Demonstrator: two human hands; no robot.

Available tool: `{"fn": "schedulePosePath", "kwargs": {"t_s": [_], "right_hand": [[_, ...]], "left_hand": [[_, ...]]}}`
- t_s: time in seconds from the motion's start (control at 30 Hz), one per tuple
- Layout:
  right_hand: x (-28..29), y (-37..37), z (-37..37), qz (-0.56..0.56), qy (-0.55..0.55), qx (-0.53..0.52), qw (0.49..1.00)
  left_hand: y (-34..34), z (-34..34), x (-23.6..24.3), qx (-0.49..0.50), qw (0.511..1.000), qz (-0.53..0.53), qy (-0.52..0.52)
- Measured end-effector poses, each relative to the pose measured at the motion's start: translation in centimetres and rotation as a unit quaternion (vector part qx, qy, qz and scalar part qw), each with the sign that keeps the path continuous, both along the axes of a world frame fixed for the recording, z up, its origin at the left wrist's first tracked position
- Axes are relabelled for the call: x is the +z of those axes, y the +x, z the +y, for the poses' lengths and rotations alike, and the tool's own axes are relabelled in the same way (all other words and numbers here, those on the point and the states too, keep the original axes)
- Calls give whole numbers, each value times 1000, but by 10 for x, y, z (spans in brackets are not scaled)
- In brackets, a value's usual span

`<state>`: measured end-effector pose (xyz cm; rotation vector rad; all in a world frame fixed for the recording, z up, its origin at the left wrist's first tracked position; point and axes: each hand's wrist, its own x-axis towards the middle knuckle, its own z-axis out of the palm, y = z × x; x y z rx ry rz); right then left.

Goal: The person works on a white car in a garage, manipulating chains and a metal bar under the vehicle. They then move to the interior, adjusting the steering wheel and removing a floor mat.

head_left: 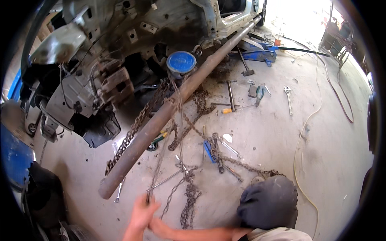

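Observation:
My left hand (pixel 144 209), slightly blurred at the lower edge, is closed on a thin hanging chain (pixel 158 170). Just right of it, another hand (pixel 160 227) on an arm reaching from a person in a dark cap (pixel 268 201) is close to the same chain. My right hand is not visible. Above, a blue-capped chain hoist (pixel 181 61) hangs by a long rusty pipe (pixel 136 152), which runs diagonally along a stripped car body (pixel 60 100) with chains around it. Heaped chain (pixel 189 205) lies below on the concrete floor.
Wrenches (pixel 288 100), pliers, screwdrivers and a T-handled tool (pixel 230 94) lie scattered on the floor. A blue floor jack (pixel 257 57) sits under the car. A yellow hose (pixel 305 128) crosses at the right. A blue drum-like object (pixel 16 152) stands far left.

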<state>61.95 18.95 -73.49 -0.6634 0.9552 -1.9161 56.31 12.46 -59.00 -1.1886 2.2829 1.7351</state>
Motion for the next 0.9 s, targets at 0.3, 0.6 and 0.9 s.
{"fn": "schedulePosePath", "kwargs": {"t_s": [0.3,0.6,0.9], "right_hand": [[-20,26,-5,149,-118,409,892],[39,-273,24,-444,-92,-28,891],[61,-218,-4,-180,114,-249,945]], "left_hand": [[207,52,18,146,987,-28,-59],[87,-51,-117,-260,893,-260,-261],[-324,2,-3,23,995,82,49]]}}
